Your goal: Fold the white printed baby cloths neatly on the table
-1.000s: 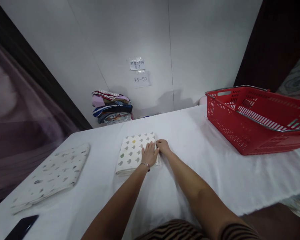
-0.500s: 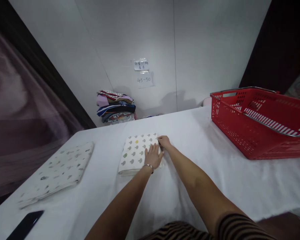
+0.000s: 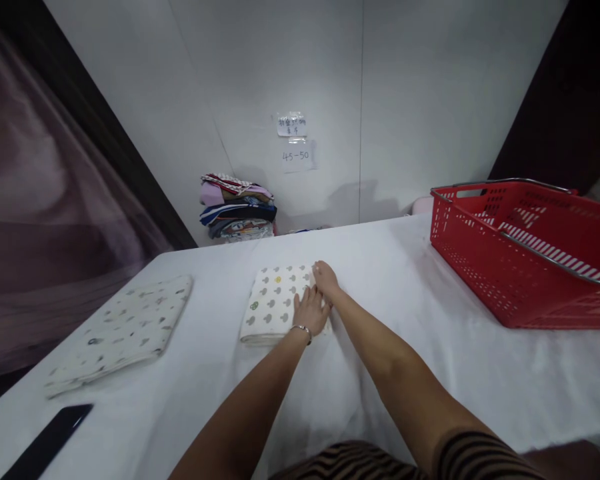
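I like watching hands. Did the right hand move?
Yes. The right hand slid along the cloth's right edge, toward its far corner.

Striped sleeve, thin wrist bracelet

The right hand has slid along the right edge of the cloth, from about halfway up that edge to its far right corner. It now lies a little beyond the fingertips of the left hand instead of level with them. The view has also swung slightly left. The basket sits further right in the picture and is cut off more, and more of the phone shows at the near left.
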`<state>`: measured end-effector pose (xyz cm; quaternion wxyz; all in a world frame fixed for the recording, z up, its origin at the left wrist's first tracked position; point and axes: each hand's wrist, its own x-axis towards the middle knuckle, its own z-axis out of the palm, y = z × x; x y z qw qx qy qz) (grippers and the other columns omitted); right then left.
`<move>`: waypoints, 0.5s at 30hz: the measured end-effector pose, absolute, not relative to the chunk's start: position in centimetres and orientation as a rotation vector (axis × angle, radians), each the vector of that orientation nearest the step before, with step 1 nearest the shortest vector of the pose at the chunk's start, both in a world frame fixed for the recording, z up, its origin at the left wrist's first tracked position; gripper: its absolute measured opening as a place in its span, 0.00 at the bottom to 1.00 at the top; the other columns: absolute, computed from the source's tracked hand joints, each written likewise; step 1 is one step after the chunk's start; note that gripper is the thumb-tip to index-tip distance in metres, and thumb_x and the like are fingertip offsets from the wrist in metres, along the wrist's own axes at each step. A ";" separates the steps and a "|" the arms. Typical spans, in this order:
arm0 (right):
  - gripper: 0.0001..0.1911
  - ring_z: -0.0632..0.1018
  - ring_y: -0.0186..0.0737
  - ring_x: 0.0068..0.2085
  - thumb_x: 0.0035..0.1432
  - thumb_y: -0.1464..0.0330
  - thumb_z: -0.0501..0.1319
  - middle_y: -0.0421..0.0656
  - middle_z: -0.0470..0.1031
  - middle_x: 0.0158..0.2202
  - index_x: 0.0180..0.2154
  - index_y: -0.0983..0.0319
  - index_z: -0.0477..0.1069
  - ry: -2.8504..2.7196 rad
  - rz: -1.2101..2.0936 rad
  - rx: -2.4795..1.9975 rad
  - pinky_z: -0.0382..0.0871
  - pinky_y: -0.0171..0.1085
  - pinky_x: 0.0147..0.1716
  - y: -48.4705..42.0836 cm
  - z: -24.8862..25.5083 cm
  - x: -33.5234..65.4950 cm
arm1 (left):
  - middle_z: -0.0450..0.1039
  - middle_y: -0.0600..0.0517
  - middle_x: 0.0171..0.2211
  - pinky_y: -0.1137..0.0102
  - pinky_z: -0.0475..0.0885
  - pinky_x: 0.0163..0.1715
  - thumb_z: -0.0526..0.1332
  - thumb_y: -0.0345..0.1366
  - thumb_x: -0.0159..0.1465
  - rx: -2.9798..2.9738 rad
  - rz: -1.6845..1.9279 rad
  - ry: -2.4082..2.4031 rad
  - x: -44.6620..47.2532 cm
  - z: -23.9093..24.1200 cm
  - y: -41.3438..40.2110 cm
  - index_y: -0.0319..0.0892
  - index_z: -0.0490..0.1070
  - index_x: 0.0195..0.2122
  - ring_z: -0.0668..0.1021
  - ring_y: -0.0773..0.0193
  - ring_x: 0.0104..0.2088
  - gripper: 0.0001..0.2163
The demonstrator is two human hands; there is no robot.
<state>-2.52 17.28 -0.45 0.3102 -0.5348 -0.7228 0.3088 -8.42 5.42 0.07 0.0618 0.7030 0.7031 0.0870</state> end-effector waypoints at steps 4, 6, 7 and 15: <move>0.29 0.47 0.44 0.64 0.59 0.61 0.53 0.48 0.48 0.64 0.59 0.64 0.55 -2.279 0.829 -1.297 0.44 0.45 0.60 16.6 0.5 -3.5 | 0.53 0.48 0.62 0.48 0.44 0.59 0.43 0.42 0.65 2.148 0.314 2.092 -8.7 0.4 4.9 0.45 0.54 0.60 0.51 0.55 0.63 0.23; 0.30 0.44 0.47 0.64 0.59 0.58 0.52 0.50 0.44 0.65 0.60 0.64 0.53 -2.400 0.798 -1.317 0.43 0.51 0.59 16.2 0.6 -3.5 | 0.53 0.48 0.62 0.49 0.46 0.59 0.43 0.43 0.65 2.190 0.331 2.057 -9.0 0.3 3.9 0.45 0.52 0.61 0.51 0.55 0.63 0.23; 0.31 0.43 0.47 0.65 0.59 0.57 0.51 0.50 0.43 0.65 0.60 0.63 0.52 -2.447 0.769 -1.330 0.43 0.53 0.58 16.0 0.5 -3.4 | 0.52 0.47 0.62 0.50 0.46 0.59 0.44 0.44 0.65 2.219 0.338 2.049 -9.2 0.1 3.3 0.44 0.51 0.61 0.52 0.55 0.63 0.24; 0.32 0.39 0.42 0.65 0.62 0.54 0.42 0.46 0.38 0.66 0.63 0.62 0.45 -2.569 0.526 -1.378 0.37 0.52 0.59 15.1 -1.0 -2.7 | 0.46 0.42 0.64 0.50 0.43 0.61 0.50 0.55 0.59 2.370 0.385 2.078 -8.7 -2.0 -2.4 0.38 0.45 0.63 0.47 0.49 0.64 0.36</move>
